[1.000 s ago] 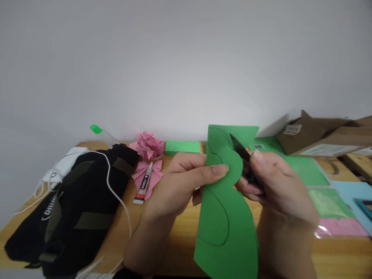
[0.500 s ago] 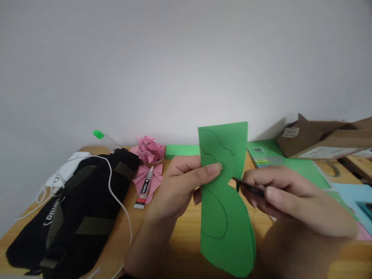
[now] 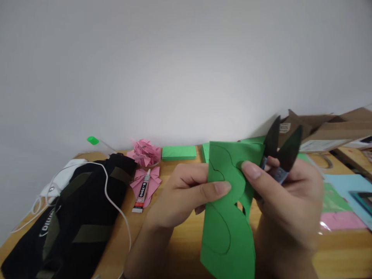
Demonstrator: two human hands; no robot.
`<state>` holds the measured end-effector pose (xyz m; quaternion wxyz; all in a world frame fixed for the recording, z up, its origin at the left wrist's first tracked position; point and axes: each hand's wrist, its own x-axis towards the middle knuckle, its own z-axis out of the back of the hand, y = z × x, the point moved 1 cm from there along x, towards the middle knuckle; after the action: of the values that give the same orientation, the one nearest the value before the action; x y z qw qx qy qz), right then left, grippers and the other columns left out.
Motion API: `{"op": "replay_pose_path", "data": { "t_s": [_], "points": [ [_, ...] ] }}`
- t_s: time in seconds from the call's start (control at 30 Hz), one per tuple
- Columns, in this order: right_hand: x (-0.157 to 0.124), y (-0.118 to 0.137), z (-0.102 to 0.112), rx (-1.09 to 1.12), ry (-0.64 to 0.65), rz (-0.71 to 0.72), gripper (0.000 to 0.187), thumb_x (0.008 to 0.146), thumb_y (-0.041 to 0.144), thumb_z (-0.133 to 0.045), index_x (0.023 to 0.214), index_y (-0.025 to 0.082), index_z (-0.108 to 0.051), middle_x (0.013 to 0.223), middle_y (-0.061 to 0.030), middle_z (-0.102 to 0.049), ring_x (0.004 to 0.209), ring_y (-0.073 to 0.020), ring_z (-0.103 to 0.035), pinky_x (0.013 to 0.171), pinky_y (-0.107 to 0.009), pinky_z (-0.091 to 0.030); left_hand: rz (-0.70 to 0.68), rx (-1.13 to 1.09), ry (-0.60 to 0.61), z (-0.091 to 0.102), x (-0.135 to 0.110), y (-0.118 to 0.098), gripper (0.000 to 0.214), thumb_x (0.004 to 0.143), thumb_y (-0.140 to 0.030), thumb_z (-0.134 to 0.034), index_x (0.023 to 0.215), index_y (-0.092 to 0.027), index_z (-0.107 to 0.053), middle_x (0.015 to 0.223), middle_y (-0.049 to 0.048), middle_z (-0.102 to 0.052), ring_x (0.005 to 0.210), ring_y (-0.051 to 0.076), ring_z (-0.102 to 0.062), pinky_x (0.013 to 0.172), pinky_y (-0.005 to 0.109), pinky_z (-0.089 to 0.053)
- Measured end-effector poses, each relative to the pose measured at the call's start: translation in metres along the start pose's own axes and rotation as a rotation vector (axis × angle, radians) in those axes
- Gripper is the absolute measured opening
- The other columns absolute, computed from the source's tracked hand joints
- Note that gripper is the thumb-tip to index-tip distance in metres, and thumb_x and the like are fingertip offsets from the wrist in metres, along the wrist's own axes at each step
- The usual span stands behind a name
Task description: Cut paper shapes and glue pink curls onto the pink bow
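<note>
A sheet of green paper (image 3: 221,232), marked with curved dark pencil-like lines, hangs upright in front of me, its right side partly cut along a curve. My left hand (image 3: 188,193) pinches its left part, thumb in front and fingers behind. At the upper right, my right hand (image 3: 286,193) presses its thumb on the same paper. A pair of scissors (image 3: 280,166) also sits in that hand, blades spread and pointing up, clear of the paper; the handles are hidden by the palm. A small gap shows in the paper between the cut edges.
A black bag (image 3: 75,224) and a white cable (image 3: 106,182) lie on the left. Near them are a glue tube (image 3: 142,193), pink paper pieces (image 3: 145,152) and a green paper stack (image 3: 178,153). Cardboard (image 3: 334,130) and a blue sheet (image 3: 345,180) lie on the right.
The scissors have come away from the cut and swung round to point upward. My right thumb has moved onto the paper's upper right. The paper has shifted slightly down and right.
</note>
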<state>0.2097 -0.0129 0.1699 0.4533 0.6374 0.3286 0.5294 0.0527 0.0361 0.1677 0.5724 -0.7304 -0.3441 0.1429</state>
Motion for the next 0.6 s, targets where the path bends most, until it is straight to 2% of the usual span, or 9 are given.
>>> {"op": "replay_pose_path", "data": {
  "t_s": [0.13, 0.23, 0.33, 0.43, 0.6],
  "points": [
    [0.0013, -0.0016, 0.0038, 0.016, -0.050, 0.055, 0.026, 0.088, 0.025, -0.075, 0.068, 0.022, -0.059, 0.063, 0.0057, -0.040, 0.055, -0.0098, -0.034, 0.048, -0.024, -0.028, -0.084, 0.125, -0.010, -0.0009, -0.0009, -0.0040, 0.026, 0.092, -0.026, -0.064, 0.068, -0.016, -0.070, 0.058, -0.0026, -0.054, 0.046, 0.004, -0.039, 0.041, 0.018, -0.028],
    [0.0024, -0.0004, 0.0057, 0.039, 0.049, 0.015, 0.022, 0.089, 0.026, -0.073, 0.070, 0.023, -0.063, 0.061, 0.0051, -0.040, 0.054, -0.0107, -0.036, 0.048, -0.025, -0.030, -0.137, 0.258, -0.026, -0.0014, -0.0027, -0.0075, 0.025, 0.091, -0.026, -0.065, 0.069, -0.016, -0.069, 0.063, -0.0011, -0.058, 0.053, 0.006, -0.045, 0.047, 0.019, -0.035],
    [0.0034, 0.0024, 0.0065, 0.054, 0.148, -0.066, 0.020, 0.089, 0.026, -0.072, 0.071, 0.024, -0.065, 0.062, 0.0036, -0.046, 0.056, -0.0125, -0.041, 0.049, -0.026, -0.034, -0.098, 0.295, -0.090, -0.0018, -0.0050, -0.0079, 0.030, 0.094, -0.034, -0.062, 0.069, -0.018, -0.069, 0.059, -0.0018, -0.052, 0.052, 0.007, -0.044, 0.046, 0.020, -0.033],
    [0.0050, 0.0020, 0.0072, 0.029, 0.138, -0.093, 0.025, 0.085, 0.024, -0.076, 0.066, 0.023, -0.060, 0.060, 0.0037, -0.044, 0.055, -0.0127, -0.039, 0.048, -0.026, -0.032, -0.056, 0.231, -0.192, -0.0018, -0.0065, -0.0050, 0.036, 0.096, -0.042, -0.057, 0.070, -0.018, -0.065, 0.056, -0.0033, -0.043, 0.048, 0.007, -0.039, 0.041, 0.021, -0.029],
    [0.0059, -0.0013, 0.0038, 0.025, 0.135, -0.062, 0.022, 0.087, 0.026, -0.075, 0.069, 0.024, -0.062, 0.062, 0.0040, -0.044, 0.055, -0.0115, -0.037, 0.048, -0.025, -0.029, -0.019, 0.196, -0.246, 0.0002, -0.0051, 0.0007, 0.032, 0.094, -0.043, -0.059, 0.075, -0.019, -0.064, 0.057, -0.0039, -0.044, 0.047, 0.007, -0.039, 0.040, 0.020, -0.030]
  ]
}}
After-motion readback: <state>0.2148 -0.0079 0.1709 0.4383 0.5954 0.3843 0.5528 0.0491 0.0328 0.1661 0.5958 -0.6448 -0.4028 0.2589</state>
